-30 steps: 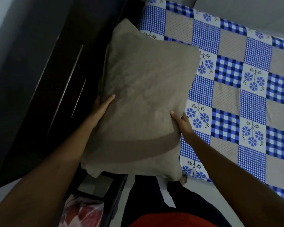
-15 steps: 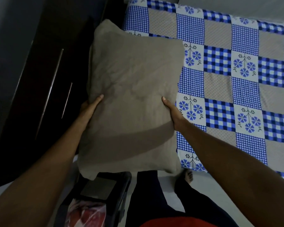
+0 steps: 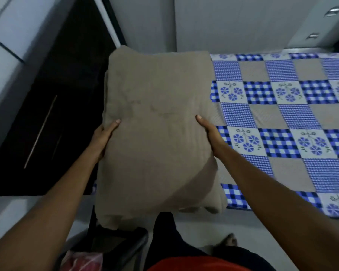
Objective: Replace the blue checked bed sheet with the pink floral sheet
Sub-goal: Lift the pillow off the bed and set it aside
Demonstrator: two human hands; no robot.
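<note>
A beige pillow [image 3: 157, 133] fills the middle of the view, held off the bed between both hands. My left hand [image 3: 104, 138] grips its left edge and my right hand [image 3: 209, 132] grips its right edge, thumbs on top. The blue checked bed sheet [image 3: 286, 126] with flower squares lies spread on the bed to the right, partly hidden behind the pillow. A pink and red bundle in plastic [image 3: 84, 261] shows at the bottom left; I cannot tell whether it is the pink floral sheet.
A dark wardrobe [image 3: 47, 122] with long metal handles stands at the left. A black stand or chair frame [image 3: 121, 243] sits under the pillow by my legs. Grey floor [image 3: 204, 225] runs along the bed's near edge; a grey wall is behind.
The view has swung right and up: the pillow now sits lower and more central, the wall behind the bed shows. Both hands keep the same grip on the pillow.
</note>
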